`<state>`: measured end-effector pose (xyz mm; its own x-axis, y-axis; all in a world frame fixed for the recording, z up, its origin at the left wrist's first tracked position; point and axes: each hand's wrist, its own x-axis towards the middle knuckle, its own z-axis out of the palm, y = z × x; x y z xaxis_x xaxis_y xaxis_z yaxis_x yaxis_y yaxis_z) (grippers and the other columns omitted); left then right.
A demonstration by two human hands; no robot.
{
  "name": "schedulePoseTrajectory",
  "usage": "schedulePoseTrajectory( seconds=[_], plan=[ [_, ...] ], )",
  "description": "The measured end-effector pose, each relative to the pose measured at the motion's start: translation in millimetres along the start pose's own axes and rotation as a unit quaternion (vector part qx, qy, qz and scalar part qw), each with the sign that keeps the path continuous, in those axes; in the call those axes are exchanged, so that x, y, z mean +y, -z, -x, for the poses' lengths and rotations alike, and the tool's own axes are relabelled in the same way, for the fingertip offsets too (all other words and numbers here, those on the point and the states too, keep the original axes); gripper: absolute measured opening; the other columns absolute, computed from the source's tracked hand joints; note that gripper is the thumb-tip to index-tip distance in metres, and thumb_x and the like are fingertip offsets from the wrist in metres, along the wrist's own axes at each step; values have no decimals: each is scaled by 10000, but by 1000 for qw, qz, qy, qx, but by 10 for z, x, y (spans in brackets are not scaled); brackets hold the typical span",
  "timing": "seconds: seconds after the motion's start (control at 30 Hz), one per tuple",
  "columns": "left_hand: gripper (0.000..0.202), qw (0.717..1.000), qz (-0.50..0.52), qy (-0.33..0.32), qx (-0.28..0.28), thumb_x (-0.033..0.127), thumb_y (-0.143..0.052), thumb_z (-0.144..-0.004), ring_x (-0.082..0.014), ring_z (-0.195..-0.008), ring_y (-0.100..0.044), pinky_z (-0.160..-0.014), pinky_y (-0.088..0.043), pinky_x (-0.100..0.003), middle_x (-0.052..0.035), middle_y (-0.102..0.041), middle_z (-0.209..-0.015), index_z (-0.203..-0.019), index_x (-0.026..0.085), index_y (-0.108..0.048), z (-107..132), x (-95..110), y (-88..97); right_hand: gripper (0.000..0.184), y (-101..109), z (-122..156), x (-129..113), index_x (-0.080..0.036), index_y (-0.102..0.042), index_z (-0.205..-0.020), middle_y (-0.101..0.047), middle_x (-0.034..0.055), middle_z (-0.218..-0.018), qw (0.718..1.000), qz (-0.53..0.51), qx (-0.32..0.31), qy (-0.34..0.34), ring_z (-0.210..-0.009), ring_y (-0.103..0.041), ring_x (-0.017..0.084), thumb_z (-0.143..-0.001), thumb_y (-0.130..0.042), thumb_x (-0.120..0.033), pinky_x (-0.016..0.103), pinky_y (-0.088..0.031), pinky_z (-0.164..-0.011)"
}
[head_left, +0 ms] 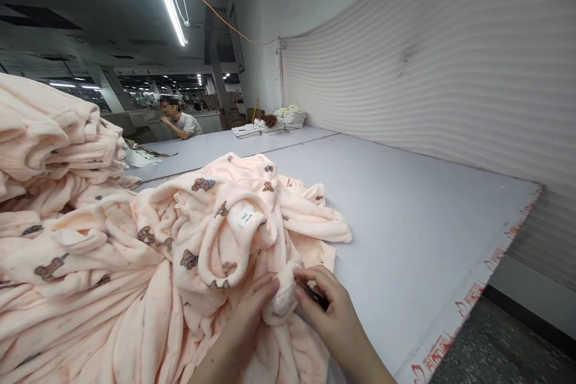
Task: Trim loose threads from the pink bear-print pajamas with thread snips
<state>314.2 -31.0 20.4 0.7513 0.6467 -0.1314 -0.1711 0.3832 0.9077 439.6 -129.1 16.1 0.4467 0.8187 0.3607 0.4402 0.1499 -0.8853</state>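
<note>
A crumpled pale peach fleece garment [211, 234] printed with small brown bears lies on the grey table [405, 210]. A white size label [245, 216] shows at its neckline. My left hand [243, 318] pinches a bunched fold of this fleece near the bottom centre. My right hand [330, 306] is closed on a small dark tool [314, 294] held against that same fold. What the tool is cannot be made out.
A tall stack of the same peach garments [54, 138] stands at the left. A person [177, 120] sits at the far end of the table. Folded white stacks [288, 117] lie far back. A ribbed white wall covering [441, 72] runs along the right; the table edge [468, 300] drops to the floor.
</note>
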Motion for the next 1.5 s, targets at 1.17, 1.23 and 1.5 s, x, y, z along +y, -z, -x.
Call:
schedulePoseTrajectory(
  seconds=[1.17,1.23,1.5],
  plan=[
    [177,988,149,13,-26,238,-631,-807,-249,-970,-628,-922,-434,-362,-94,-725,-867,-903,131,-735,-32,-14,-102,169,82,10,94,-243,-689,-987,-698,27,-920,995,84,-23,43,-845,-668,176,-862,-579,-271,223,-528,-720],
    [196,988,153,10,-35,257,-637,-799,-263,-997,-620,-940,-426,-380,-97,-727,-891,-916,134,-733,-38,-18,-108,192,96,15,73,-247,-674,-1023,-691,26,-949,992,118,-21,51,-841,-666,177,-858,-578,-268,225,-525,-698],
    [267,984,171,11,-50,288,-549,-839,-272,-1094,-572,-1008,-374,-389,-97,-723,-962,-962,127,-723,1,67,-227,227,194,48,85,-261,-629,-1079,-681,15,-955,977,193,-5,90,-780,-669,156,-867,-548,-240,212,-502,-592]
  ],
)
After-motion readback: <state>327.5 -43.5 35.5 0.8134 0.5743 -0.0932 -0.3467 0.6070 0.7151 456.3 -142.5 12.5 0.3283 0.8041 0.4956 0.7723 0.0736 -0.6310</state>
